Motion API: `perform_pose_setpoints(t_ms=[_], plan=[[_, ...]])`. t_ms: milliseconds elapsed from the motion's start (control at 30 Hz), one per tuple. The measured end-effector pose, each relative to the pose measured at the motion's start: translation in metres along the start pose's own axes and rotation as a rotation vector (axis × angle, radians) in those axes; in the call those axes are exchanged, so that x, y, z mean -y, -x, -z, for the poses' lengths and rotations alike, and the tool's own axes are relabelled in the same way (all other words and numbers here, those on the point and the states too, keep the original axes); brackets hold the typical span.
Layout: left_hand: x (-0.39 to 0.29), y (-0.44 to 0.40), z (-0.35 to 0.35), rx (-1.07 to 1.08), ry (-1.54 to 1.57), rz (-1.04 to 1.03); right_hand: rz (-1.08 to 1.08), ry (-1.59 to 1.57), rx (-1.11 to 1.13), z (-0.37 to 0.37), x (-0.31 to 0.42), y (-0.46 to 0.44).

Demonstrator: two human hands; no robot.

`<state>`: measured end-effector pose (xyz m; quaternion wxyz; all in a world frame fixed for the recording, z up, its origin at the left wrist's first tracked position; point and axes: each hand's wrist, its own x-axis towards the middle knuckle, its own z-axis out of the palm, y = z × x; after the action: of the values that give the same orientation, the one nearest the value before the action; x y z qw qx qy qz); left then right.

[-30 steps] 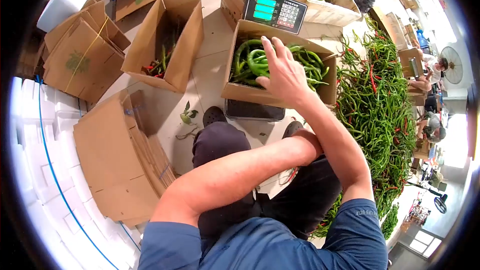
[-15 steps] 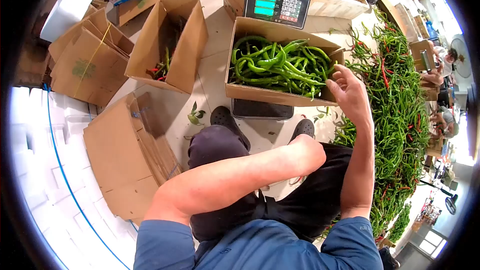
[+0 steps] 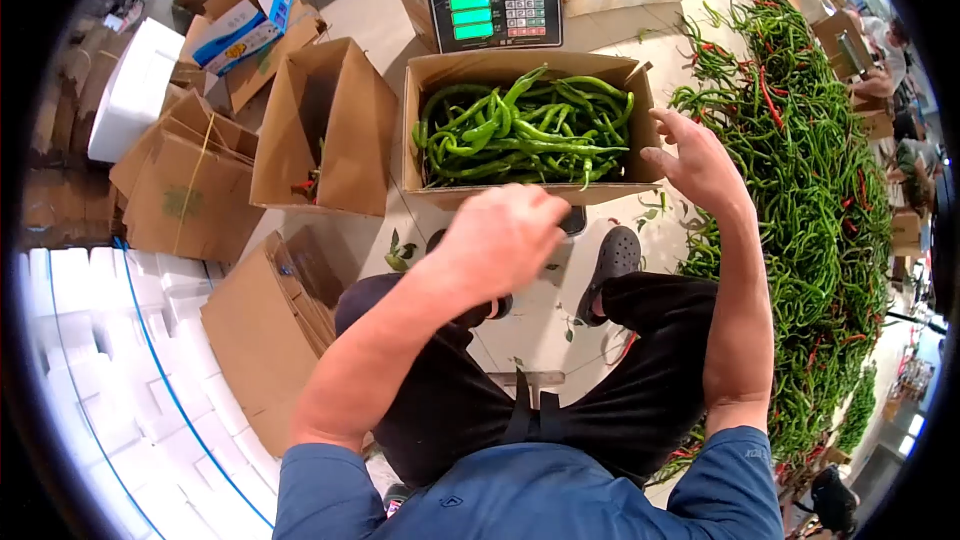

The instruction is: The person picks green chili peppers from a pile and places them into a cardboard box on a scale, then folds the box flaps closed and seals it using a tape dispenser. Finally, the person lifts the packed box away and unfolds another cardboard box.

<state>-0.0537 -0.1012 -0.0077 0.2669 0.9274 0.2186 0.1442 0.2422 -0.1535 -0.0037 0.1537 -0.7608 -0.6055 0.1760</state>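
Observation:
Long green peppers (image 3: 530, 130) fill much of an open cardboard box (image 3: 540, 64), which stands on a dark scale platform. Behind it rises the scale's display (image 3: 496, 14) with three lit green windows. My right hand (image 3: 690, 152) is at the box's right side, its fingers apart near the right edge and nothing seen between them. Just in front of the box's near wall hovers my left hand (image 3: 505, 235), blurred, its fingers curled; what they hold, if anything, cannot be made out.
A large heap of green and red peppers (image 3: 790, 210) lies along the right. At the left are another open box (image 3: 355, 130), flattened cardboard (image 3: 265, 325) and white foam boxes (image 3: 130, 340). Two people are in the far right background.
My left hand has come up from over my lap to the front of the box. My right hand has moved from above the peppers to the box's right side. The view has shifted.

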Motion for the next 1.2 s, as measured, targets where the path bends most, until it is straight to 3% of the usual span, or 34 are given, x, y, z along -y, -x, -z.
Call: perform_pose_setpoints(t_ms=[200, 267, 500, 633, 733, 1000, 1133, 1200], plan=[[0.027, -0.002, 0.023, -0.269, -0.031, 0.231, 0.004, -0.087, -0.002, 0.004, -0.002, 0.01], [0.038, -0.007, 0.026, -0.228, -0.172, 0.228, 0.038, -0.066, 0.004, 0.008, 0.0, 0.015], [0.058, -0.062, 0.03, 0.086, -0.373, 0.515, 0.042, -0.053, 0.036, 0.011, -0.006, 0.021], [0.093, -0.067, -0.001, 0.027, -0.276, 0.424, 0.02, -0.062, 0.054, 0.014, -0.009, 0.02], [0.101, -0.068, -0.007, 0.025, -0.176, 0.474, 0.029, -0.081, 0.049, 0.014, -0.009, 0.022], [0.083, -0.062, 0.019, -0.266, -0.431, 0.2, 0.01, -0.099, 0.024, 0.024, -0.014, 0.03], [0.092, -0.056, -0.003, 0.162, -0.646, 0.224, 0.012, -0.11, 0.014, 0.024, -0.021, 0.033], [0.08, -0.056, -0.003, 0.213, -0.493, 0.15, 0.014, -0.102, 0.01, 0.025, -0.022, 0.033]])
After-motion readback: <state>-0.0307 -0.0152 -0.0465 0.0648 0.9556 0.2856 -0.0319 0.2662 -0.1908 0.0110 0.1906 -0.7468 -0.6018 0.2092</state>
